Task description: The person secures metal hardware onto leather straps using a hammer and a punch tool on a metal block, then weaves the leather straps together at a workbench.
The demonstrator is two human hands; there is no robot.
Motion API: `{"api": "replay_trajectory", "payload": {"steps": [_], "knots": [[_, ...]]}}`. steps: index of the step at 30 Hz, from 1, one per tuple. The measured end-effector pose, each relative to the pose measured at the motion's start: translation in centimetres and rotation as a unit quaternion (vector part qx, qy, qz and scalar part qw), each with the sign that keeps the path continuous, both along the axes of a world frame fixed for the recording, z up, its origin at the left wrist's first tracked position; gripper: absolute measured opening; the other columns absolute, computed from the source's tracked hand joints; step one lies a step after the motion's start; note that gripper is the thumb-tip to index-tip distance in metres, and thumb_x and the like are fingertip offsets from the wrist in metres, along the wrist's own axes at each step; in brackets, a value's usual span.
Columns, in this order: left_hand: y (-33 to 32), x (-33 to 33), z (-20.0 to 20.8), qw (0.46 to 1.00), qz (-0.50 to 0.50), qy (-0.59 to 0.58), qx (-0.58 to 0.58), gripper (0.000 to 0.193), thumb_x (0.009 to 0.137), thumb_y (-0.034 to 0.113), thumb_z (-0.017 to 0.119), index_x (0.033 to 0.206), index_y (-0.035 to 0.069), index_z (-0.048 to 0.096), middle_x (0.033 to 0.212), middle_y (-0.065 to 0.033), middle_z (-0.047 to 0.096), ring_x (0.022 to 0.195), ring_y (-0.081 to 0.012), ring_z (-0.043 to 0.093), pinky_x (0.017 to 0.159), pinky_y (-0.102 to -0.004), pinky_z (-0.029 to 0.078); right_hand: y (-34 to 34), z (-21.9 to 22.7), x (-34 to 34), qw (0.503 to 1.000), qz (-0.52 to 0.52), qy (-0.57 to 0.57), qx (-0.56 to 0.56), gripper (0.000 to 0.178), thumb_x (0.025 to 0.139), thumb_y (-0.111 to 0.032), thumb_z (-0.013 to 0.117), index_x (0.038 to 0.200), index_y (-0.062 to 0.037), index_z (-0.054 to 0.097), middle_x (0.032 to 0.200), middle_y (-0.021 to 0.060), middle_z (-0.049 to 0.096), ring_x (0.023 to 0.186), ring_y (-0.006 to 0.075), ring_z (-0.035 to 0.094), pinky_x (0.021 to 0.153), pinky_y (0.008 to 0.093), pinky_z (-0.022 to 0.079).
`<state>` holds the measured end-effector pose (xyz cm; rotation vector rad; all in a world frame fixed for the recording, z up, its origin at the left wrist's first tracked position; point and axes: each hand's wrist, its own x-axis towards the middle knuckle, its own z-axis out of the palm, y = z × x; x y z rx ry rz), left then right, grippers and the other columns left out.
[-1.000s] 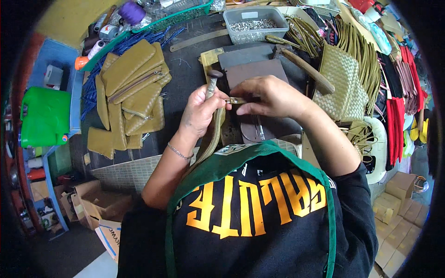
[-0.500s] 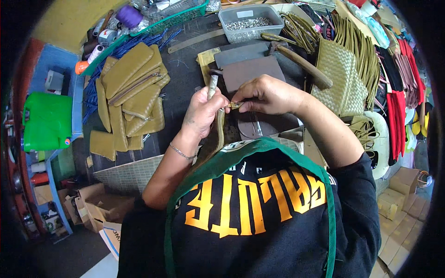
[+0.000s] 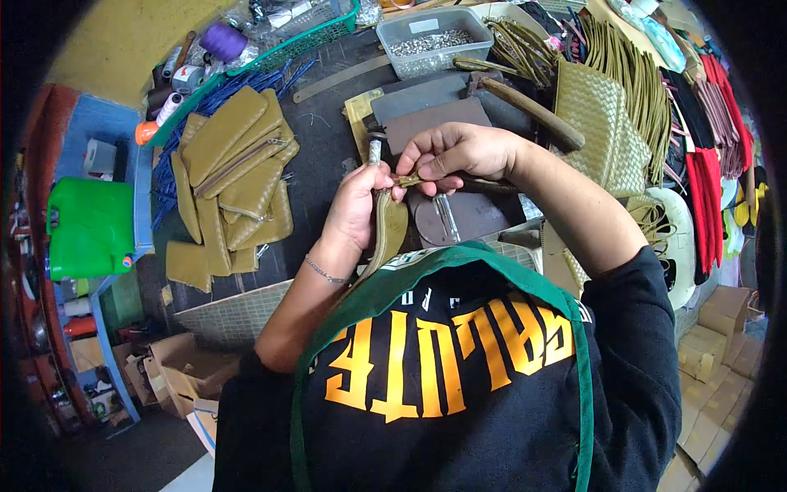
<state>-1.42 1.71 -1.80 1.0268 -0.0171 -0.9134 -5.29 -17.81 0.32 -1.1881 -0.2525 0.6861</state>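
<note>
- The left hand (image 3: 354,205) is clamped around the rod (image 3: 375,153) and seems to grip the strap (image 3: 392,225) too, probably so one fist steadies both.
- The right hand (image 3: 463,156) pinches the small olive piece (image 3: 407,179) between its fingertips, a grip that suits fine control; the piece's exact form is too small to tell.
- Both hands meet over the brown board (image 3: 430,125), the piece between them, likely so each can brace the other.
- The strap runs down toward the apron (image 3: 459,254), which seems to keep its loose length in place.
- The hammer (image 3: 537,113) lies near the right hand, presumably for easy reach.
- The tub (image 3: 410,64) of metal bits stands uncovered beyond the board, likely for quick picking.
</note>
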Motion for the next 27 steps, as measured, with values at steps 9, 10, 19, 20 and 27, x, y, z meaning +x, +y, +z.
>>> {"api": "replay_trajectory", "payload": {"steps": [9, 10, 19, 20, 27], "knots": [[-0.2, 0.2, -0.4, 0.991, -0.016, 0.122, -0.06, 0.005, 0.068, 0.011, 0.046, 0.067, 0.007, 0.044, 0.06, -0.0074, 0.048, 0.057, -0.0169, 0.048, 0.056, -0.0271, 0.042, -0.3, -0.5, 0.3, 0.999, 0.0, 0.019, 0.049, 0.014, 0.08, -0.004, 0.054, 0.093, 0.0007, 0.05, 0.074, 0.0089, 0.06, 0.052, 0.0072, 0.049, 0.049, 0.0175, 0.038], [-0.1, 0.2, -0.4, 0.989, -0.014, 0.133, -0.063, 0.005, 0.068, 0.012, 0.046, 0.067, 0.007, 0.045, 0.061, -0.0078, 0.048, 0.057, -0.0172, 0.048, 0.056, -0.0274, 0.042, -0.1, -0.1, 0.3, 0.999, 0.002, 0.019, 0.048, 0.014, 0.08, -0.004, 0.054, 0.093, 0.0007, 0.05, 0.074, 0.0089, 0.06, 0.052, 0.0072, 0.049, 0.049, 0.0175, 0.038], [0.3, -0.2, 0.8, 0.986, -0.036, 0.154, -0.049, 0.009, 0.074, 0.015, 0.05, 0.073, 0.006, 0.051, 0.066, -0.0059, 0.053, 0.064, -0.0181, 0.052, 0.065, -0.0302, 0.044, 2.4, 2.0, -3.0, 0.597, -0.108, -0.618, -0.5, 0.015, 0.07, -0.017, 0.057, 0.083, -0.0105, 0.053, 0.073, 0.0039, 0.051, 0.075, 0.0213, 0.054, 0.065, 0.0331, 0.039], [0.7, -0.3, 0.3, 0.986, -0.031, 0.154, -0.055, 0.009, 0.074, 0.015, 0.05, 0.073, 0.006, 0.051, 0.066, -0.0059, 0.053, 0.064, -0.0181, 0.052, 0.065, -0.0302, 0.044, 2.5, 2.3, -3.3, 0.589, -0.107, -0.618, -0.51, 0.012, 0.07, -0.017, 0.054, 0.081, -0.0117, 0.052, 0.074, 0.0039, 0.05, 0.079, 0.0204, 0.054, 0.067, 0.033, 0.039], [1.1, -1.4, 1.7, 0.985, -0.085, -0.152, -0.016, 0.019, 0.069, 0.0, 0.058, 0.068, 0.009, 0.041, 0.075, -0.0087, 0.056, 0.071, -0.0156, 0.055, 0.07, -0.0266, 0.042, 1.2, 2.3, -4.0, 0.849, -0.136, -0.354, -0.367, 0.025, 0.07, -0.011, 0.069, 0.089, 0.0007, 0.057, 0.083, 0.0103, 0.062, 0.077, 0.0218, 0.06, 0.069, 0.0305, 0.046]]}}
